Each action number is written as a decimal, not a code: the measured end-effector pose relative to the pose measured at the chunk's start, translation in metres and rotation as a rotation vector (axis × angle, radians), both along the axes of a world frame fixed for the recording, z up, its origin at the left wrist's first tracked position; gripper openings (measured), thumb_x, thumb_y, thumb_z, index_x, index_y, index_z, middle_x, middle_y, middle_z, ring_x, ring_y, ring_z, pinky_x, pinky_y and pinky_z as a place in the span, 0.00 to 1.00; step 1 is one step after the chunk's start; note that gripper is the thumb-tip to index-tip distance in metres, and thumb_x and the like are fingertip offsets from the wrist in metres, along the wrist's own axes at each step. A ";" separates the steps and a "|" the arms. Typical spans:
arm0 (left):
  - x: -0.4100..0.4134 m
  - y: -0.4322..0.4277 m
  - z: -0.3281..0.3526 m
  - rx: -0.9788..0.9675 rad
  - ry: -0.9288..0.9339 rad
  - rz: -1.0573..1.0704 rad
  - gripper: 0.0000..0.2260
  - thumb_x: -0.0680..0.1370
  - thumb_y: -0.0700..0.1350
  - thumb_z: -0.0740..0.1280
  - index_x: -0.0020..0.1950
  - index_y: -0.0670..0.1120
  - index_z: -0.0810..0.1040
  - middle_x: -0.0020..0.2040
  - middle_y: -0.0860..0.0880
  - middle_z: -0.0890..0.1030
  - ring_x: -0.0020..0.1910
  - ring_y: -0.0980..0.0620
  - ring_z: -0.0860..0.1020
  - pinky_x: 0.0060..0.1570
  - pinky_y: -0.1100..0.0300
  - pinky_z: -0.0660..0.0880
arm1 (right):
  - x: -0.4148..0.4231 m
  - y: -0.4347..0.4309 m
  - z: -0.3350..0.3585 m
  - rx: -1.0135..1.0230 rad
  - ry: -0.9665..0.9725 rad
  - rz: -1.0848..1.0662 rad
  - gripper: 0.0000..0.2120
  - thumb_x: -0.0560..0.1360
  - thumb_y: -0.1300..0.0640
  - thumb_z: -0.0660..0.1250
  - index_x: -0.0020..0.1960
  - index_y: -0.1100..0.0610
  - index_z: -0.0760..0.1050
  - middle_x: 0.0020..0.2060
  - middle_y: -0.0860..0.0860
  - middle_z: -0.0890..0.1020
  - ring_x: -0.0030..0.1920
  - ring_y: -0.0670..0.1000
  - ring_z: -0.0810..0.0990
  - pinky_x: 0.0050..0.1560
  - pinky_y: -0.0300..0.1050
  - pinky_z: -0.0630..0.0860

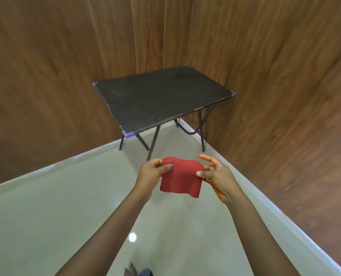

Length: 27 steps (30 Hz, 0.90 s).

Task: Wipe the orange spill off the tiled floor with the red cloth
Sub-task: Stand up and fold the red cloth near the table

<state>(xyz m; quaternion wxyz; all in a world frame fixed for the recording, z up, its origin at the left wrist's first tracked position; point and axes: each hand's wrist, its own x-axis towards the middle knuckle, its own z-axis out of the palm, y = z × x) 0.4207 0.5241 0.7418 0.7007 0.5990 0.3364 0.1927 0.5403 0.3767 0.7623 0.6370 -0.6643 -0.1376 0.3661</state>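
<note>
Grip of left hand (150,172) pinches upper left edge of red cloth (181,179); grip of right hand (215,175) pinches upper right edge, forefinger raised, tip stained orange. Cloth hangs spread between both hands, lower centre of frame, above tiled floor (46,216). Orange spill not discernible on floor. Black worktop (161,96) at centre, against wooden wall (285,76) corner.

Matt red cloth (180,177), glossy tiled floor (66,206), wood-grain walls (285,86)
</note>
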 end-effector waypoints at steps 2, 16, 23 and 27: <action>0.008 0.019 0.003 0.006 -0.012 0.015 0.04 0.73 0.38 0.70 0.39 0.45 0.80 0.35 0.52 0.82 0.35 0.57 0.79 0.37 0.69 0.75 | 0.006 0.019 0.006 -0.003 -0.055 -0.023 0.22 0.71 0.74 0.66 0.59 0.54 0.75 0.45 0.57 0.82 0.47 0.54 0.81 0.43 0.40 0.78; 0.070 0.153 0.037 0.284 -0.064 -0.011 0.05 0.70 0.38 0.73 0.36 0.44 0.80 0.44 0.49 0.72 0.44 0.50 0.76 0.41 0.68 0.74 | 0.052 0.141 0.025 0.077 -0.062 -0.151 0.13 0.71 0.65 0.70 0.51 0.50 0.79 0.53 0.52 0.81 0.54 0.54 0.78 0.52 0.44 0.71; 0.076 0.204 0.033 0.697 -0.096 0.030 0.09 0.72 0.41 0.72 0.39 0.38 0.75 0.56 0.57 0.71 0.60 0.57 0.67 0.59 0.55 0.70 | 0.068 0.189 0.039 0.088 -0.168 -0.048 0.17 0.70 0.66 0.70 0.59 0.57 0.77 0.50 0.53 0.82 0.48 0.48 0.79 0.39 0.32 0.74; 0.083 0.230 0.030 0.334 -0.240 -0.001 0.10 0.75 0.42 0.69 0.35 0.48 0.73 0.34 0.59 0.76 0.35 0.63 0.73 0.39 0.61 0.71 | 0.087 0.218 0.048 0.057 -0.284 0.037 0.11 0.71 0.64 0.70 0.54 0.60 0.79 0.47 0.53 0.83 0.45 0.48 0.79 0.28 0.28 0.69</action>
